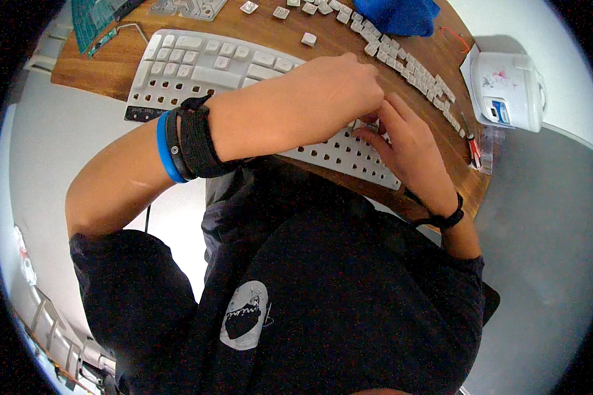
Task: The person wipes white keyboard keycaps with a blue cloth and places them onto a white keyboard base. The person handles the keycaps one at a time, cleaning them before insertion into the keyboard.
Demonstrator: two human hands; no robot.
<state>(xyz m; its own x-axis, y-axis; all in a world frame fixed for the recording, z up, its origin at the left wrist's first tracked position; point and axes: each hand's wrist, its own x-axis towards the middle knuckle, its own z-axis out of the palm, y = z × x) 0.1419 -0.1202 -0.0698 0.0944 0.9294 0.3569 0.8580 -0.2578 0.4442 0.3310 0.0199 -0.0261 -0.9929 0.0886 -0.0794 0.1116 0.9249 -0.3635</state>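
Note:
A white keyboard (197, 78) lies across the table in front of me. Keycaps cover parts of its far side, while its nearer rows show bare key sockets. My left hand (349, 85) reaches across to its right part, fingers curled and tips hidden behind the hand. Beside it, my right hand (405, 141) bends in from the right, thumb and fingers curved toward the same spot over the keyboard. Both hands nearly meet there. Whatever lies between the fingertips is too covered to name.
Loose white keycaps (408, 69) curve in rows along the wooden table's (336, 56) far right. A blue cloth (402, 14) lies behind them. A red-handled tool (474, 151) rests near the right edge, by a white appliance (507, 92). A circuit sheet (188, 8) lies far left.

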